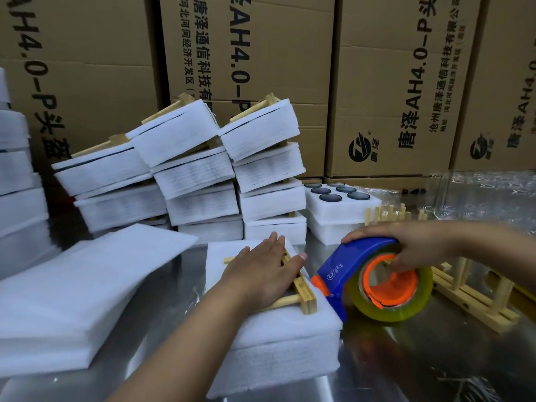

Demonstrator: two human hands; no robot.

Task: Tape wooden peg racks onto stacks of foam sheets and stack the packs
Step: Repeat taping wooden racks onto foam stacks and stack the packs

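The left hand (261,274) lies flat, palm down, fingers straight and slightly spread. It presses on a wooden peg rack (305,293). The rack lies on its side on top of a stack of foam sheets (275,340) directly under that hand. The rack's base bar shows just past the thumb side, and one peg sticks out beyond the little-finger side.

The right hand (412,245) grips a tape dispenser (348,264). The thumb lies along the top of its blue housing, and the fingers curl into the orange core of the tape roll (419,300). The dispenser's nose points toward the left hand and sits just beside the right edge of the foam stack, close to the rack's bar. Whether it touches the foam cannot be told.

Beyond the left hand's fingertips, finished packs (203,169) of foam with racks are piled in leaning columns. To the outer side of the left hand lie loose foam sheets (72,300). Beneath and beyond the right wrist another rack (470,295) lies on the metal table (406,364). More pegs (388,214) stand just behind that hand, beside a foam tray (319,207) holding dark round discs. Cardboard boxes (391,82) wall off the back.
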